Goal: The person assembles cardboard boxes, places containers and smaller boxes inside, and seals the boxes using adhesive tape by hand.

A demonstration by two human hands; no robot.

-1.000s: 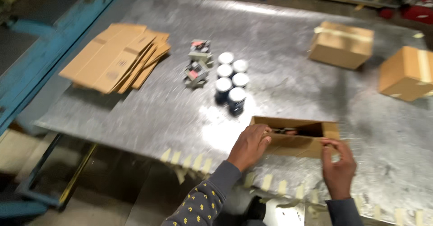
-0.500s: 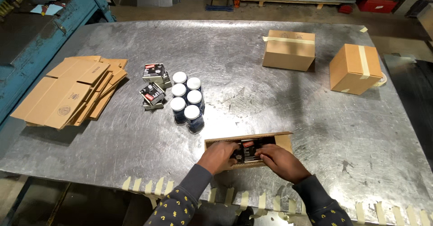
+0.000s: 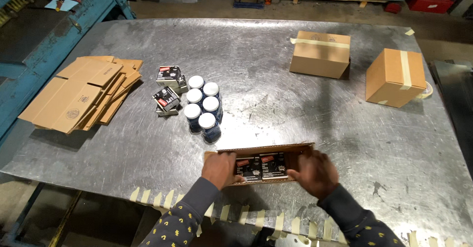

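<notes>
Gripping the open box (image 3: 260, 166) at both ends, my left hand (image 3: 220, 168) and right hand (image 3: 312, 170) clasp its sides; it sits just below the jars (image 3: 203, 108), near the table (image 3: 276, 89) edge.

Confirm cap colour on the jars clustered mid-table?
White caps on dark blue jars, six in the cluster. Clearest in the head view, just beyond the open box.
</notes>
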